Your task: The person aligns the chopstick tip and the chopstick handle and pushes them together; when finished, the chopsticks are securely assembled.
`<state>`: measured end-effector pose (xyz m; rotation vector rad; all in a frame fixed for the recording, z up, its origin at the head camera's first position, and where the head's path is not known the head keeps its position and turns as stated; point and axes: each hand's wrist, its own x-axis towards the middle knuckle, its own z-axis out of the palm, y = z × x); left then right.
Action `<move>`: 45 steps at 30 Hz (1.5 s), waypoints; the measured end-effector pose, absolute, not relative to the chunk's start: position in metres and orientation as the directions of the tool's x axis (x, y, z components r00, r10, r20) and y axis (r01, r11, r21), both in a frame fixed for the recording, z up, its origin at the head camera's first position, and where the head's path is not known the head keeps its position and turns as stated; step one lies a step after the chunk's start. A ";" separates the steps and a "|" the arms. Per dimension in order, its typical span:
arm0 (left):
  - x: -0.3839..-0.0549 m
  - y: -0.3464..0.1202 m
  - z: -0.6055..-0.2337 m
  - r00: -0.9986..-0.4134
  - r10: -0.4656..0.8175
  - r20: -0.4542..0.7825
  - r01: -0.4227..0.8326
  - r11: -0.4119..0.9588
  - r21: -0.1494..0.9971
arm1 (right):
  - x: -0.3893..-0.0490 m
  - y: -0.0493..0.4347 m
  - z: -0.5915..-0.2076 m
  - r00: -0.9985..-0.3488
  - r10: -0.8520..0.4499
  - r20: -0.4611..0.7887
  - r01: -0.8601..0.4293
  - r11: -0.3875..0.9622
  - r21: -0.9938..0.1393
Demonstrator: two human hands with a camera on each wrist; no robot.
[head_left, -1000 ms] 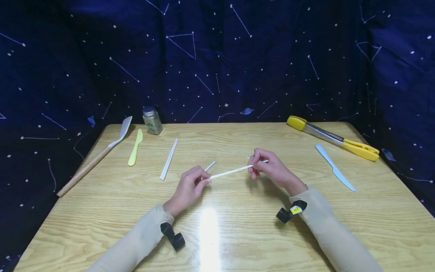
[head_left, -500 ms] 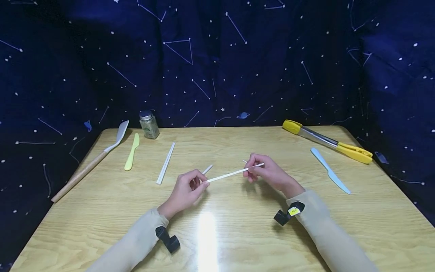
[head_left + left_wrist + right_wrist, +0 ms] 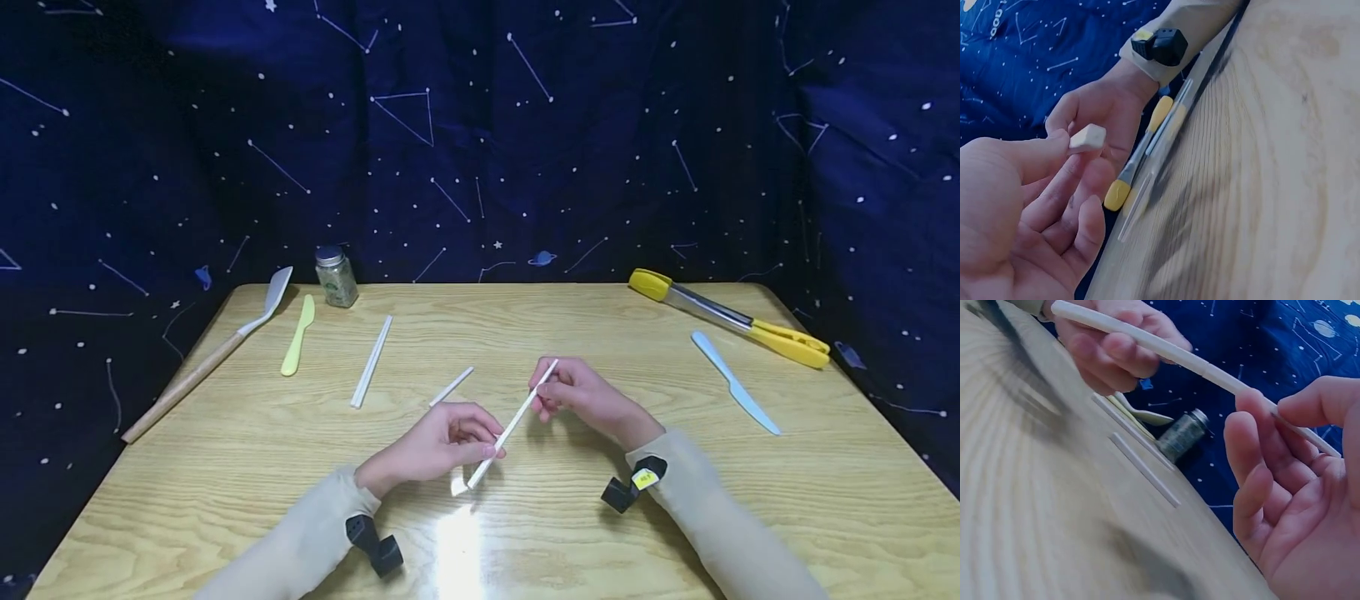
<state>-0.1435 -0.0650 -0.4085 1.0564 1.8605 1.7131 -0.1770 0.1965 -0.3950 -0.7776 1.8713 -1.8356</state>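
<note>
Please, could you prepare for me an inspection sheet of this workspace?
Surface: wood-grain table, bright reflection at the front.
Job's things: white chopstick, held slanting above the table.
Clutter: pair of chopsticks; short white stick; another pale stick, in the left wrist view; wooden-handled spatula, yellow-green knife and lidded jar at the left; yellow-ended tongs and light-blue knife at the right.
Hands: left hand pinches the chopstick towards its nearer end; right hand pinches it towards its farther end.
Cables: nothing seen.
Surroundings: dark blue starry cloth behind the table.
</note>
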 end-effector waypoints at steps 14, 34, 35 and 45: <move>-0.142 -0.062 -0.407 -0.582 0.788 0.202 0.253 -0.062 0.966 | -0.170 0.187 -0.393 -0.774 -0.633 0.012 -0.066 0.062 -0.996; -0.150 -0.070 -0.407 -0.694 0.680 0.235 0.361 0.046 0.932 | -0.182 0.212 -0.383 -0.839 -0.544 0.020 -0.135 0.172 -0.976; -0.153 -0.072 -0.407 -0.703 0.672 0.232 0.357 0.052 0.933 | -0.182 0.213 -0.383 -0.841 -0.541 0.022 -0.139 0.176 -0.975; -0.180 -0.095 -0.414 -0.840 0.484 0.245 0.335 0.109 0.936 | -0.184 0.219 -0.384 -0.853 -0.522 0.025 -0.140 0.183 -0.973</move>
